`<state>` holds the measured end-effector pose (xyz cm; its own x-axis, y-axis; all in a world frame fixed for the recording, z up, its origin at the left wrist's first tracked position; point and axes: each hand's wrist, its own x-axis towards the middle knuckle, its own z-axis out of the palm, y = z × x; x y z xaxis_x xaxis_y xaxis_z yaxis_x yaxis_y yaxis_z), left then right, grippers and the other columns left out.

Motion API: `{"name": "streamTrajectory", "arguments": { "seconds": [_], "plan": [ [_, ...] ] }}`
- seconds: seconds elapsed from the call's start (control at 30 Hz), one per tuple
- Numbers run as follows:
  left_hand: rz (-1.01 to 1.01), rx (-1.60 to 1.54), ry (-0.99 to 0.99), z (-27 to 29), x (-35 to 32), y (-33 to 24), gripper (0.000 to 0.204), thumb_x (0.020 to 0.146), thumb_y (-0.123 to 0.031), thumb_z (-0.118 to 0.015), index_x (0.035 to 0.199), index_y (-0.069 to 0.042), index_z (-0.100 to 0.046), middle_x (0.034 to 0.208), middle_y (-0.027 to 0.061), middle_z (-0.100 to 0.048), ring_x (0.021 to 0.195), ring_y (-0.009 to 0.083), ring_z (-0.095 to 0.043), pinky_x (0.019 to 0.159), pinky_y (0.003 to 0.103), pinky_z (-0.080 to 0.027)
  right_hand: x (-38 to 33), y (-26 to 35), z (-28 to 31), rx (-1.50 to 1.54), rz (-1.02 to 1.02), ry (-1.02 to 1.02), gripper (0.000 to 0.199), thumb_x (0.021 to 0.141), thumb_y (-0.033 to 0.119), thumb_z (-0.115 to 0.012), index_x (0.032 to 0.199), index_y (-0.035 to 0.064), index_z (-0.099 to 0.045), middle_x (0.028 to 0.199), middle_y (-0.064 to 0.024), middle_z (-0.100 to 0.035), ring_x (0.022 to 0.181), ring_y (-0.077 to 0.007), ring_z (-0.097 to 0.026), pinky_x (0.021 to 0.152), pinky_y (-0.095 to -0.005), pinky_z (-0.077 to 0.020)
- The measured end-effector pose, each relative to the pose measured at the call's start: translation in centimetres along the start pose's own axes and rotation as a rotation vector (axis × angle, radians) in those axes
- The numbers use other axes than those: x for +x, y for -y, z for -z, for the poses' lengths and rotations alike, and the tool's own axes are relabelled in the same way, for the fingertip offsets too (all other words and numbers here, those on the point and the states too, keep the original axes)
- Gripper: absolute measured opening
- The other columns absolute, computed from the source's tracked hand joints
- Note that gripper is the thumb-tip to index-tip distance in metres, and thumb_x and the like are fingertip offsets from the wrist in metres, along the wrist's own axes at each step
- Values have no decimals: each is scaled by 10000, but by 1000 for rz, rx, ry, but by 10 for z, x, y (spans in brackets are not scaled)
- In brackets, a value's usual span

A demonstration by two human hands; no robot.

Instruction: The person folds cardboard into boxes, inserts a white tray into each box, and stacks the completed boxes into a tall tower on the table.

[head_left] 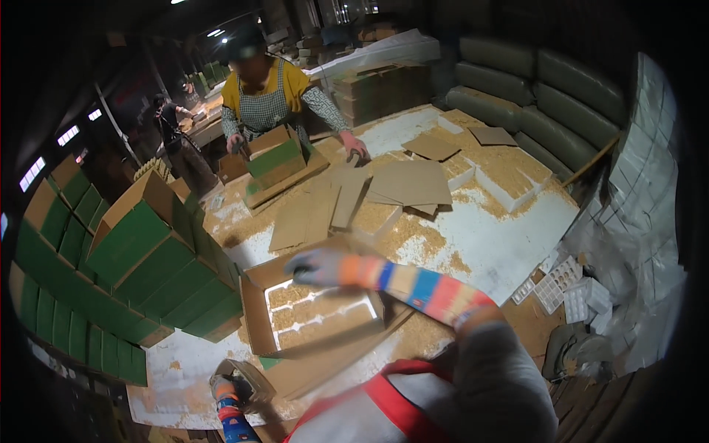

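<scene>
An open cardboard box (258, 325) lies in front of me. Inside it a white foam tray (275, 334) has several cells filled with tan, sawdust-like loose material (321, 306). Over the tray's far edge is my right hand (316, 267), in a grey glove and smeared by motion; its finger pose is unclear. At the box's near left, my gloved left hand (223, 387) is closed on the side of a blurred grey-brown, scoop-like container (249, 382). What that container holds cannot be made out. Striped sleeves cover both my forearms.
Green-and-brown cartons (159, 269) are stacked at left. Flat cardboard sheets (410, 182) and filled foam trays (509, 193) cover the white table (509, 251). Across it, a person in a checked apron (266, 111) stands by a green box (277, 164). White moulded trays (557, 284) lie at right.
</scene>
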<state>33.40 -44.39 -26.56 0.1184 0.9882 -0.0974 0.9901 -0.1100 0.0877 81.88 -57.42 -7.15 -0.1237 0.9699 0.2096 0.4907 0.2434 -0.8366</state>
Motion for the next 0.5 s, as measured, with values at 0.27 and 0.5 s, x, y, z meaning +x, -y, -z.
{"name": "streamTrajectory", "arguments": {
  "seconds": [0.27, 0.5],
  "plan": [
    [210, -459, -161, -12, 5, 10, 416, 770, -411, -646, 951, -37, -658, 969, 194, -647, 979, 359, -581, 873, 418, -439, -141, -102, 42, -286, -465, -175, 1047, 605, 616, -705, 1407, 80, -300, 1363, -235, -380, 1268, -400, -355, 1064, -424, -294],
    [78, -559, -257, 60, 5, -12, 403, 887, -384, -562, 934, 3, -663, 836, 180, -661, 674, 277, -604, 625, 375, -472, -133, -151, 3, -284, -306, -730, 306, 865, 135, -508, 1136, 14, -580, 1035, -229, -611, 935, -398, -579, 825, -442, -465]
  ]
}}
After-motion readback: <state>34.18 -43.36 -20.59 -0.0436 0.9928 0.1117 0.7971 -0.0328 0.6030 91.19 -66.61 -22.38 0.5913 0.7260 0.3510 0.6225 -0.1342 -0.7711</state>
